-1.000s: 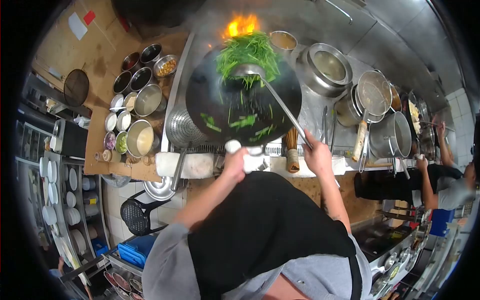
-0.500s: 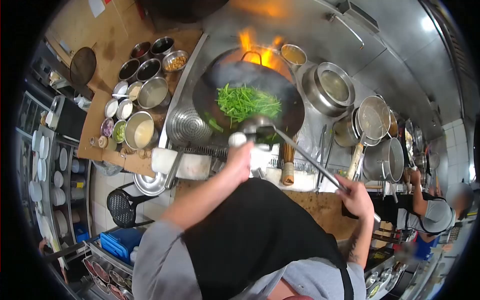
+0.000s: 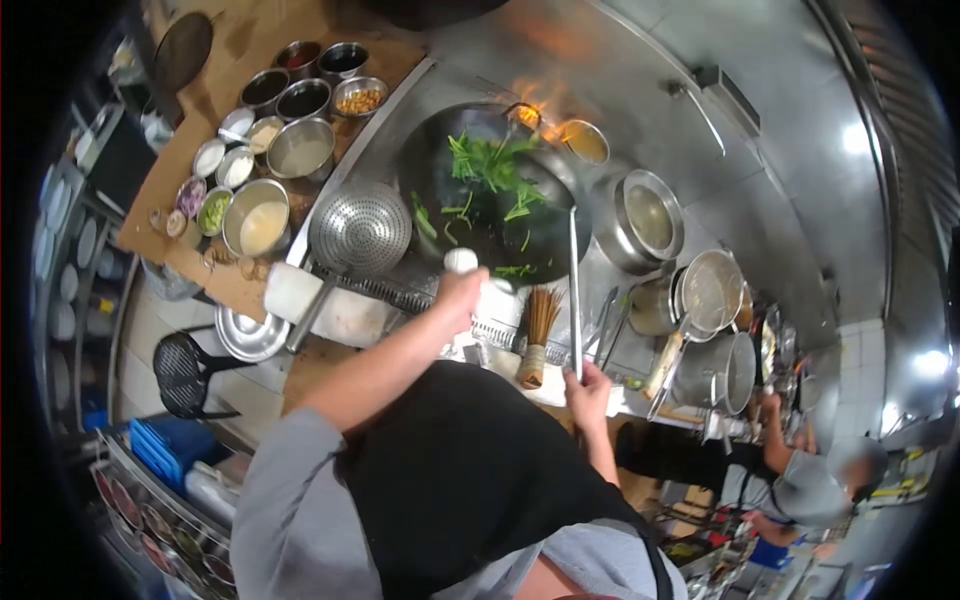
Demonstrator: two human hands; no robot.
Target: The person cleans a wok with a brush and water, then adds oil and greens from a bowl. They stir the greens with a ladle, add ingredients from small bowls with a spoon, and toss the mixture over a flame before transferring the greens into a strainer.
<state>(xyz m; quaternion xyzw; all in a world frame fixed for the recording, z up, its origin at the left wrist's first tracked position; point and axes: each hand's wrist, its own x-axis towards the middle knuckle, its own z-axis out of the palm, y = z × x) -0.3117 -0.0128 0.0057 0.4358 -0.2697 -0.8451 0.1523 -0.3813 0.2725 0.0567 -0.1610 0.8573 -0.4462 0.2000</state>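
Observation:
My left hand (image 3: 462,298) is closed around a white cloth (image 3: 461,262) at the near rim of a dark wok (image 3: 550,245); the wok's handle there is hidden. In my right hand (image 3: 588,392) is the end of a long metal ladle (image 3: 574,290), whose bowl lies inside the wok on the right. Chopped green vegetables (image 3: 490,165) are bunched toward the far side of the wok, beside the ladle bowl. Scattered green pieces cling to the near and left parts of the wok. Orange flames (image 3: 540,110) rise behind its far rim.
Left of the wok sits a perforated strainer (image 3: 360,230), with seasoning pots (image 3: 302,148) beyond. A bamboo brush (image 3: 540,335) lies near the front edge. Metal pots (image 3: 650,215) and a mesh strainer (image 3: 711,290) stand on the right. Another person (image 3: 815,485) works at far right.
The ladle has swung from slanting to nearly upright in view, its bowl moving farther into the wok. The greens have shifted to the far side and scattered. The flames are smaller.

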